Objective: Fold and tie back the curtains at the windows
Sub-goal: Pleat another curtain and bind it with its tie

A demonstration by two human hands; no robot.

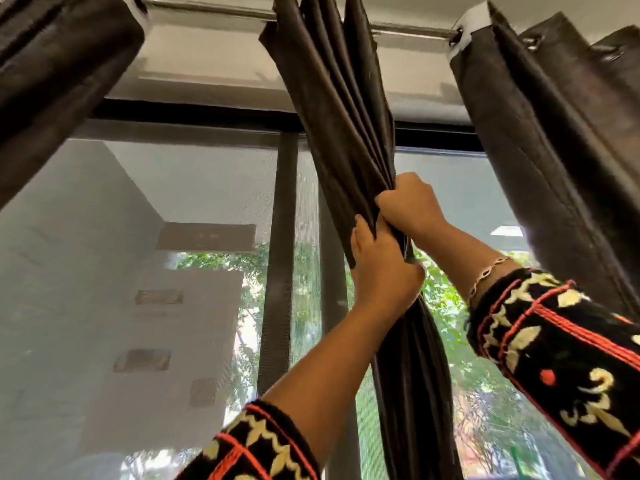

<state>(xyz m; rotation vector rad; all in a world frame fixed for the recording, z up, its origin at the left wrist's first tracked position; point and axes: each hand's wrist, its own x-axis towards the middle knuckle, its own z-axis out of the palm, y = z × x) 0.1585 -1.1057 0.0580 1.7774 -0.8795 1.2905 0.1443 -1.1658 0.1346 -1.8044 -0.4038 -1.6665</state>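
A dark brown curtain [343, 109] hangs from a metal rod [207, 8] at the middle of the window, gathered into narrow pleats. My left hand [381, 268] grips the bunched folds from the left. Just above it, my right hand [410, 202] grips the same bundle from the right, fingers curled round the cloth. Below my hands the curtain falls as a tight rope-like bundle. No tie-back cord is visible.
A second brown curtain [52, 84] hangs at the upper left and a third [554, 133] at the right, close to my right sleeve. Behind is a mesh-screened window [173, 220] with dark frame bars; a building and trees lie outside.
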